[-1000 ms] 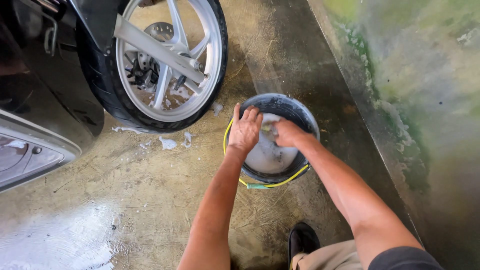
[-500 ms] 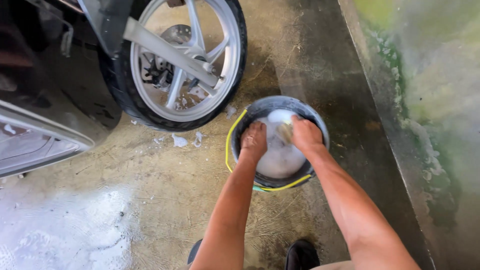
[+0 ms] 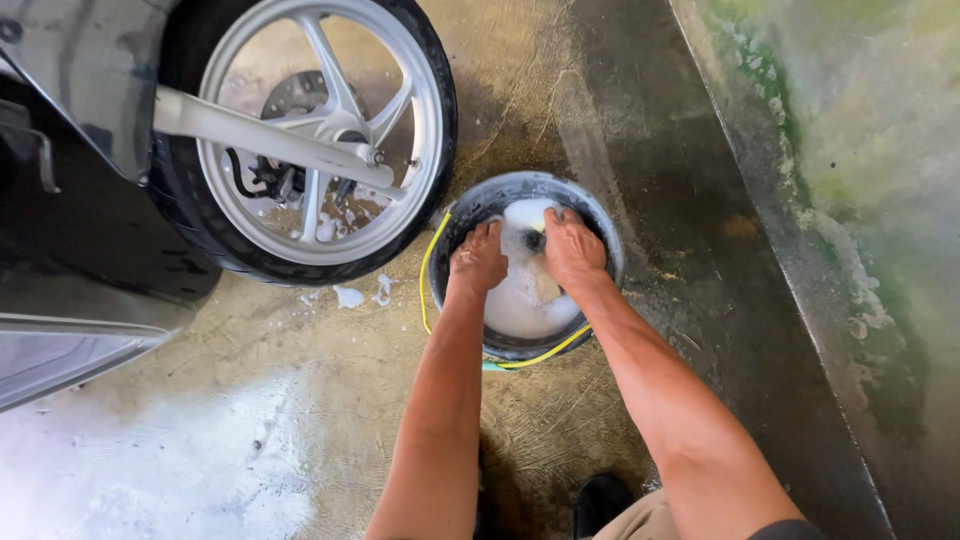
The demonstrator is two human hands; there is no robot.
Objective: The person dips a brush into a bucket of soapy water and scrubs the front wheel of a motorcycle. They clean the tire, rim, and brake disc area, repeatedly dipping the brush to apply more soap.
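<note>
Item: bucket [image 3: 600,215] of suds on wet floor [image 3: 250,430], beside motorcycle wheel [image 3: 310,140]. My left hand [image 3: 478,262] and right hand [image 3: 572,250] both inside—fingers [image 3: 560,222] curled into foam [image 3: 520,300], grasp unclear. 2 hands equally near; sponge, if any, lies between them.

Bucket [image 3: 604,228]: round, dark grey, upright on wet concrete floor, centre of scene, just right of motorcycle wheel. Thin yellow handle [image 3: 428,268] lowered, hanging along left and near side of rim. Holds white soapy foam [image 3: 520,300], filling most of interior. Small dark item between hands at far side of foam, kind unclear. Both hands dipped in foam.
</note>
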